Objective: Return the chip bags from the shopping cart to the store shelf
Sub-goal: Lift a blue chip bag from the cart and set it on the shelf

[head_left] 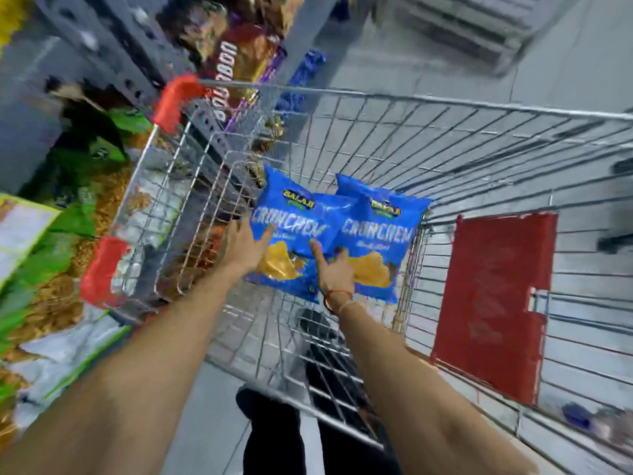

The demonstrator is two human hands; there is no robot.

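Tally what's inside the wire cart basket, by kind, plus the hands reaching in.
Blue Crunchem chip bags: 2, left one and right one, a possible third blue edge between them is unclear
Bare hands: 2, left hand and right hand
Total: 4, inside the silver wire shopping cart

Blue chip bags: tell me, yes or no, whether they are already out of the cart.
No: both blue chip bags lie inside the wire cart, with the hands on them.

Cart (445, 138) open on top, wire walls closing every side, packed shelf (68, 186) just beside its left wall
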